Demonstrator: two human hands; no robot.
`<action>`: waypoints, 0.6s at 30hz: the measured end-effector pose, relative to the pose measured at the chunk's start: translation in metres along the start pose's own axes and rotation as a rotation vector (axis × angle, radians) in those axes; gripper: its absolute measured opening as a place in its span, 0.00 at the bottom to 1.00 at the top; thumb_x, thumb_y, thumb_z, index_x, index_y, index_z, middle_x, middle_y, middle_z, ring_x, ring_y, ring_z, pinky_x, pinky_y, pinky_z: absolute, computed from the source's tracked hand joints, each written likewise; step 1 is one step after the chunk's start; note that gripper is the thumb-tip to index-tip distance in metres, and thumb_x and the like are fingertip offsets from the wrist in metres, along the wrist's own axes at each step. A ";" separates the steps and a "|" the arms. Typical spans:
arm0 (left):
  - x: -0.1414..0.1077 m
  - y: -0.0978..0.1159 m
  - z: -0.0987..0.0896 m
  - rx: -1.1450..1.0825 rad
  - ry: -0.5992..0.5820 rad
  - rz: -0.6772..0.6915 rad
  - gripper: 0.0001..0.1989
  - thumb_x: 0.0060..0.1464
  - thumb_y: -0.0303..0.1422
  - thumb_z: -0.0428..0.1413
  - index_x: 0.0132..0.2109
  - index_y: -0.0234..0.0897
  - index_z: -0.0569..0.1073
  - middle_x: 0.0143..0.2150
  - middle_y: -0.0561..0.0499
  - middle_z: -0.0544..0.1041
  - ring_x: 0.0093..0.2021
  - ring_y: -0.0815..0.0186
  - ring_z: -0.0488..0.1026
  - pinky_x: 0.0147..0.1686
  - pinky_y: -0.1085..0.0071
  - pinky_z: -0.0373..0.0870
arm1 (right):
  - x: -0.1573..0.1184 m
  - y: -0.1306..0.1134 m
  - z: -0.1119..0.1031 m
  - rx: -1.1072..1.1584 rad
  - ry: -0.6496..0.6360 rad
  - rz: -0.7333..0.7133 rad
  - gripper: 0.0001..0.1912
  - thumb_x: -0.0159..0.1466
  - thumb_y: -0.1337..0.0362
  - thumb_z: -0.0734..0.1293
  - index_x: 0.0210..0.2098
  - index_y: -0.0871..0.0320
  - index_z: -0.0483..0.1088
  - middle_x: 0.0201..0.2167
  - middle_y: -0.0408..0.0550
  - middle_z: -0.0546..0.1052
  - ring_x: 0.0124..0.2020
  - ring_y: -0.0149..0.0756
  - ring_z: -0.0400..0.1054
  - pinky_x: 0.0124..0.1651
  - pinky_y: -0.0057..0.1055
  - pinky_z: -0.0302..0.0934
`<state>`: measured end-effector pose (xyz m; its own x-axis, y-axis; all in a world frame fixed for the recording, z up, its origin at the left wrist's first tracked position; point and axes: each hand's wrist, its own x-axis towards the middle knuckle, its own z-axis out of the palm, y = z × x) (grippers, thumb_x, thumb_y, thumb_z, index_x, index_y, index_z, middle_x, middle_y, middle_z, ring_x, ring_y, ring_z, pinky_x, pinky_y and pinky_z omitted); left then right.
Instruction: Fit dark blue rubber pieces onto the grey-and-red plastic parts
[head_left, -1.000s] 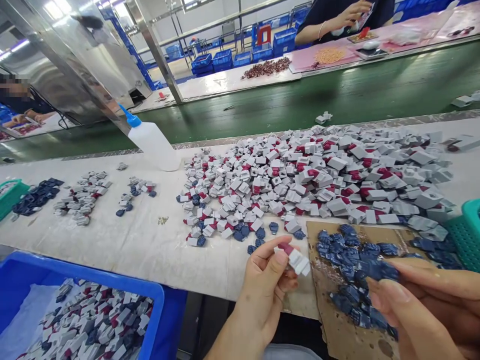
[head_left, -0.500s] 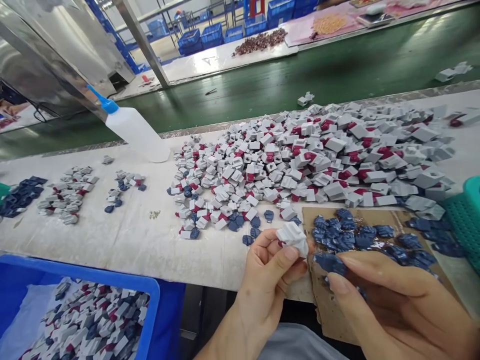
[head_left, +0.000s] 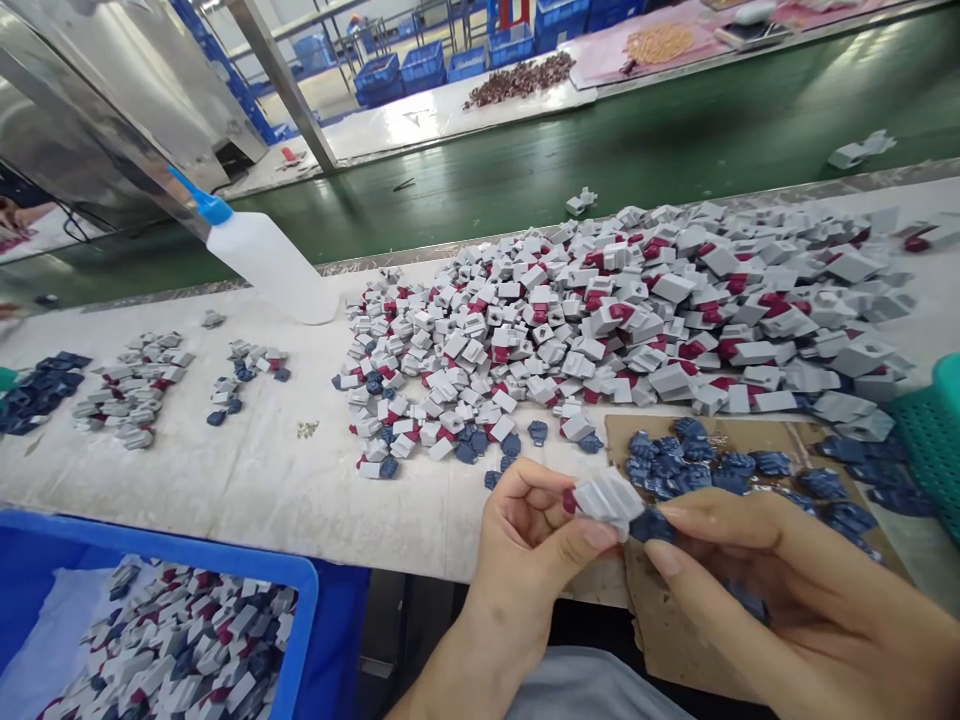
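Hands meet at the near edge of a cloth-covered workbench (head_left: 247, 480), seen from above. The left hand (head_left: 529, 555) rises from the bottom of the view, wrist bent upward, thumb and curled fingers pinching a small grey plastic housing (head_left: 607, 497) with a dark red part showing at its left end. The right hand (head_left: 772, 590) comes in from the lower right, palm turned down, its thumb and forefinger closed on a small dark blue cap (head_left: 651, 524) that touches the right end of the housing. Both pieces are held just above the bench edge, over the left corner of a brown cardboard sheet (head_left: 675, 640). More blue caps (head_left: 720, 465) lie scattered on that sheet. Beyond the hands spreads a large heap of grey and red housings (head_left: 637, 320). A white squeeze bottle (head_left: 270, 265) with a blue nozzle lies tilted at the heap's left. A blue bin (head_left: 300, 600) of finished-looking pieces sits at the lower left.
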<state>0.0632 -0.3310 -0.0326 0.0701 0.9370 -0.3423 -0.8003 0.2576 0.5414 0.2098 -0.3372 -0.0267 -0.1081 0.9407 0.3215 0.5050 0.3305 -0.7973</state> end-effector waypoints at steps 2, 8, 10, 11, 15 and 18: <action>0.000 -0.001 -0.001 0.011 -0.031 0.022 0.15 0.42 0.27 0.73 0.34 0.37 0.75 0.31 0.56 0.83 0.28 0.76 0.78 0.30 0.85 0.75 | 0.006 0.000 -0.007 -0.039 -0.074 -0.010 0.06 0.67 0.60 0.67 0.40 0.54 0.69 0.34 0.46 0.75 0.31 0.34 0.73 0.27 0.20 0.69; -0.003 -0.001 0.002 0.048 -0.017 0.080 0.15 0.45 0.30 0.72 0.34 0.37 0.73 0.31 0.57 0.83 0.31 0.77 0.79 0.35 0.85 0.74 | 0.004 0.005 -0.011 0.211 -0.172 0.229 0.11 0.64 0.53 0.69 0.38 0.53 0.71 0.34 0.46 0.75 0.19 0.28 0.65 0.18 0.22 0.64; -0.004 -0.002 0.004 0.068 -0.010 0.102 0.14 0.46 0.29 0.72 0.34 0.37 0.73 0.30 0.58 0.82 0.30 0.78 0.78 0.34 0.86 0.73 | 0.001 0.009 -0.009 0.246 -0.172 0.294 0.13 0.64 0.51 0.70 0.40 0.53 0.71 0.35 0.46 0.74 0.21 0.30 0.67 0.18 0.22 0.65; -0.004 -0.003 0.005 0.075 0.003 0.117 0.15 0.46 0.29 0.72 0.33 0.37 0.72 0.29 0.59 0.81 0.30 0.79 0.77 0.34 0.86 0.72 | 0.001 0.009 -0.008 0.262 -0.156 0.318 0.13 0.64 0.51 0.70 0.39 0.52 0.71 0.34 0.45 0.74 0.22 0.30 0.68 0.19 0.22 0.65; -0.005 -0.010 0.008 0.083 0.085 0.129 0.20 0.43 0.34 0.73 0.32 0.36 0.69 0.27 0.59 0.78 0.27 0.78 0.75 0.31 0.85 0.71 | 0.010 0.006 -0.004 0.306 -0.159 0.270 0.12 0.65 0.51 0.69 0.36 0.53 0.71 0.27 0.42 0.72 0.20 0.28 0.67 0.20 0.20 0.65; -0.007 -0.010 0.004 0.131 0.144 0.071 0.23 0.41 0.40 0.74 0.33 0.36 0.68 0.28 0.57 0.77 0.27 0.75 0.74 0.31 0.80 0.73 | 0.012 0.003 0.001 0.311 -0.289 0.179 0.11 0.68 0.52 0.66 0.36 0.53 0.71 0.22 0.40 0.72 0.19 0.28 0.67 0.22 0.19 0.66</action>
<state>0.0734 -0.3393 -0.0326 -0.0774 0.9129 -0.4008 -0.7152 0.2292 0.6602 0.2094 -0.3246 -0.0260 -0.2998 0.9530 0.0445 0.2611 0.1269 -0.9569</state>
